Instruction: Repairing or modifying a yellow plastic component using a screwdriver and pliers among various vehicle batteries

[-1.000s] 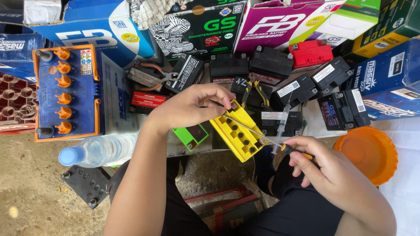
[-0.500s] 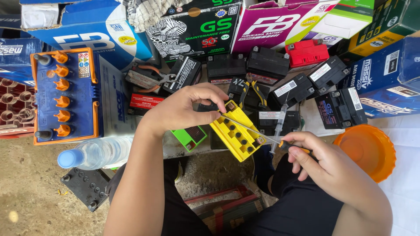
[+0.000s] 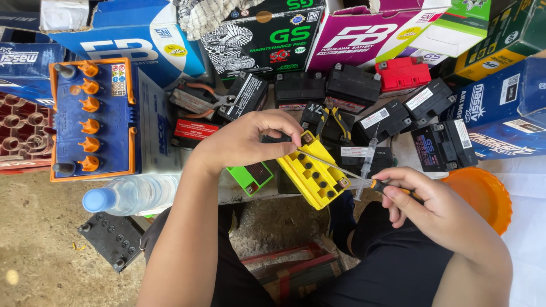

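Gripping the upper end of a small yellow battery, the left hand holds it tilted above the person's lap, its top face with a row of dark round holes turned toward the camera. The right hand is closed around the orange-and-black handle of a thin screwdriver, whose metal shaft runs up and left across the battery's top, the tip lying near the upper holes. Just beside the battery, lower left, sits a small green battery. Behind the hands, many black batteries and one red battery lie crowded together in front of printed cartons. To the far left stands a large blue battery with orange caps, with a clear water bottle lying below it. An orange bowl sits just right of the right hand.
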